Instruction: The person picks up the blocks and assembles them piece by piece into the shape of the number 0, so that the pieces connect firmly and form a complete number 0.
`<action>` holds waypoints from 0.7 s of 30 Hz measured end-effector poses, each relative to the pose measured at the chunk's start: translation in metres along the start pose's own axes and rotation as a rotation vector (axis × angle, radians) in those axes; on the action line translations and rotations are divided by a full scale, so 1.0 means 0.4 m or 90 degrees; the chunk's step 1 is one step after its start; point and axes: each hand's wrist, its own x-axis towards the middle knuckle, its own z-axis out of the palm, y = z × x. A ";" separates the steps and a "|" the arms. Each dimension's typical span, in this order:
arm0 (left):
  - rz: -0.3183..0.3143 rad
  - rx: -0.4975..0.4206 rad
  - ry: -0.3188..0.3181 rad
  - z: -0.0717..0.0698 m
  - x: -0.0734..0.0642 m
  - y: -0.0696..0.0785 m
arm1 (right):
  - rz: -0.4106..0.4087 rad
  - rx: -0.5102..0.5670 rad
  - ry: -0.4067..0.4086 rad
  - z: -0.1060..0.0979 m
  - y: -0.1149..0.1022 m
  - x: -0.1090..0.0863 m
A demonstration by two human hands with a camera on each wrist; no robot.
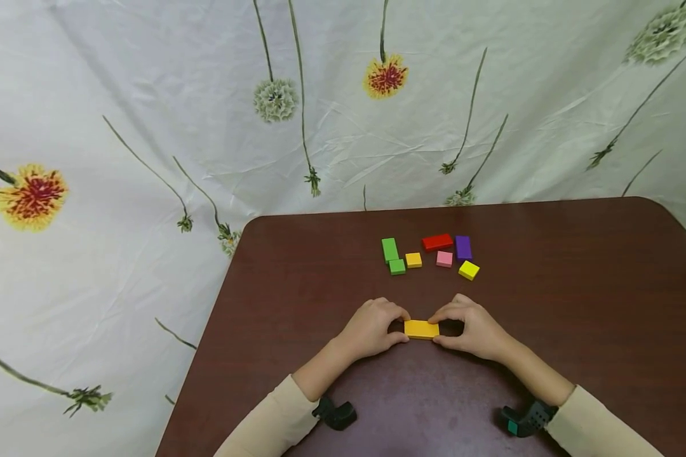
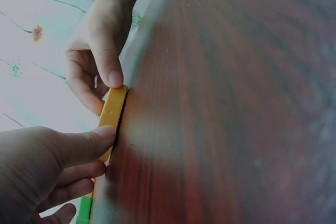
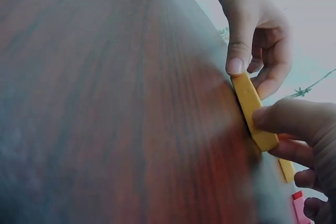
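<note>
A flat orange-yellow rectangular block point(image 1: 421, 329) lies lengthwise between the two hands near the middle of the brown table. My left hand point(image 1: 373, 327) pinches its left end between thumb and fingers. At the opposite end my right hand point(image 1: 473, 328) pinches it the same way. The left wrist view shows the block point(image 2: 112, 111) with a thumb on its near long side and the other hand at its far end. In the right wrist view the block point(image 3: 254, 111) sits close over the tabletop, both thumbs on its side.
Beyond the hands lie two green blocks point(image 1: 389, 249), a small orange block point(image 1: 413, 260), a red block point(image 1: 437, 242), a pink block point(image 1: 444, 259), a purple block point(image 1: 464, 248) and a yellow block point(image 1: 469, 270). Behind the table point(image 1: 577, 266) hangs a white flowered cloth point(image 1: 206, 95).
</note>
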 end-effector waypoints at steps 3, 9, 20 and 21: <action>-0.002 -0.005 0.009 0.008 -0.003 -0.004 | -0.001 0.009 0.003 0.004 0.004 -0.002; -0.019 -0.023 0.020 0.016 -0.009 -0.004 | 0.024 0.025 -0.006 0.005 0.007 -0.005; -0.022 -0.011 0.047 0.022 -0.013 -0.003 | 0.124 -0.015 0.127 -0.062 0.062 0.022; -0.022 -0.010 0.049 0.022 -0.014 -0.003 | 0.148 -0.027 0.143 -0.072 0.072 0.026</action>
